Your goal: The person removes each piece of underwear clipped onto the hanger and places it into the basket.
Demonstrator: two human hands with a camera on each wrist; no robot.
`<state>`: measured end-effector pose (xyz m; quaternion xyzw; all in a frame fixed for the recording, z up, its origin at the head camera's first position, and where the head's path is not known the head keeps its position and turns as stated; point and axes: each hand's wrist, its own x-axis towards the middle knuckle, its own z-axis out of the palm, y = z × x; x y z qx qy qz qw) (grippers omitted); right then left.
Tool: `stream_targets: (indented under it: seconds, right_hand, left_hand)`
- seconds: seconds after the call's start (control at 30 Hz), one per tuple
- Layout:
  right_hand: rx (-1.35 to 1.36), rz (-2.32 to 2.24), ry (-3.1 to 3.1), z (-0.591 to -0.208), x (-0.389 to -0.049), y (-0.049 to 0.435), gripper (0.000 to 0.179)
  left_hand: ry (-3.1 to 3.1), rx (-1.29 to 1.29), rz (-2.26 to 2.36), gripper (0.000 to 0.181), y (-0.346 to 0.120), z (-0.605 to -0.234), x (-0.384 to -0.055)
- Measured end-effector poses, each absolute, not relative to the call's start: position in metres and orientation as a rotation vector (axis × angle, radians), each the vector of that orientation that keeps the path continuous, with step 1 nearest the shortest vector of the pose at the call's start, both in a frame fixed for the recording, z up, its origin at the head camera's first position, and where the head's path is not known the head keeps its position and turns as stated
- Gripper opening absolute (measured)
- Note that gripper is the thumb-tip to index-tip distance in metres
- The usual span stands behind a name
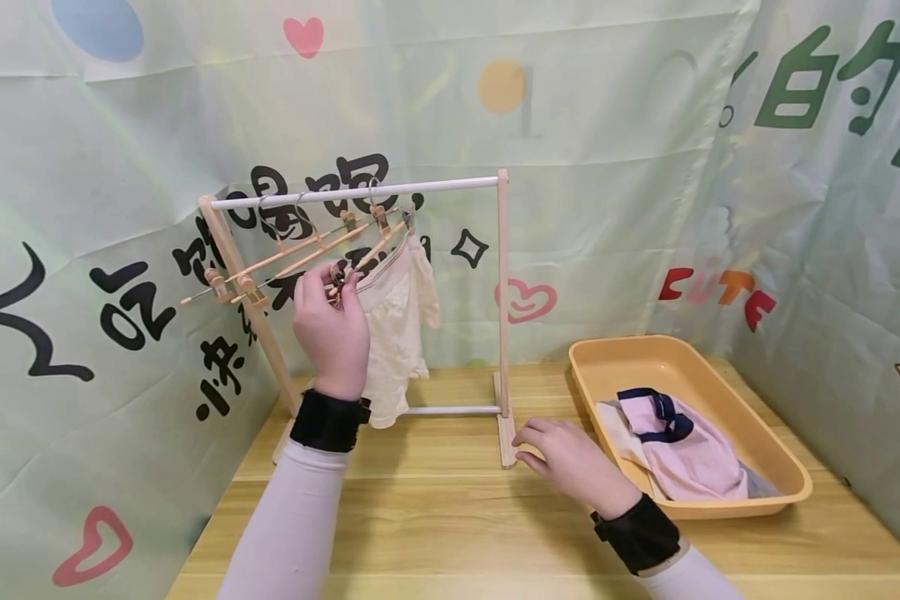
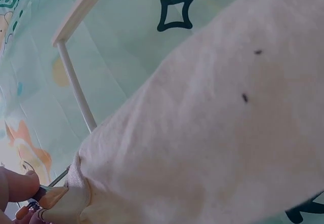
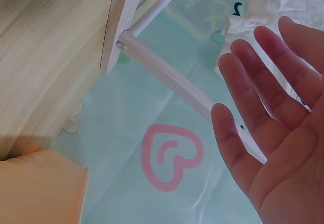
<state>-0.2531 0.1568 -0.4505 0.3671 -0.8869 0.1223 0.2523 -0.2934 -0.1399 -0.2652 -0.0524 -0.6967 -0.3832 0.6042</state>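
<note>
My left hand (image 1: 333, 333) is raised at the hanging rack (image 1: 503, 292) and pinches a clip (image 2: 53, 197) of a clothes hanger (image 1: 378, 247) between thumb and fingers. From this hanger hang cream shorts (image 1: 392, 333), their waistband right at the clip in the left wrist view. A second clip (image 1: 408, 218) sits at the far end of the waistband. My right hand (image 1: 573, 462) is held over the table by the rack's right foot, its fingers relaxed and apart and nothing in it, as the right wrist view shows.
Two bare hangers (image 1: 300, 258) with wooden clips hang at the left of the rack's white top bar (image 1: 442, 186). To the right, a yellow tray (image 1: 776, 446) holds folded clothes, a pink garment with navy trim (image 1: 693, 458) on top. A printed curtain (image 1: 607, 208) stands behind the table (image 1: 450, 533).
</note>
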Motion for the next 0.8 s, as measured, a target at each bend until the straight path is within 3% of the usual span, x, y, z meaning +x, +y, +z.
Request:
stream_targets:
  seconds: [0.8]
  right_hand:
    - [1.031, 0.363, -2.404, -0.451, -0.254, 0.155, 0.013]
  left_hand:
    - [-1.602, -0.145, -0.942, 0.024, -0.145, -0.262, -0.261]
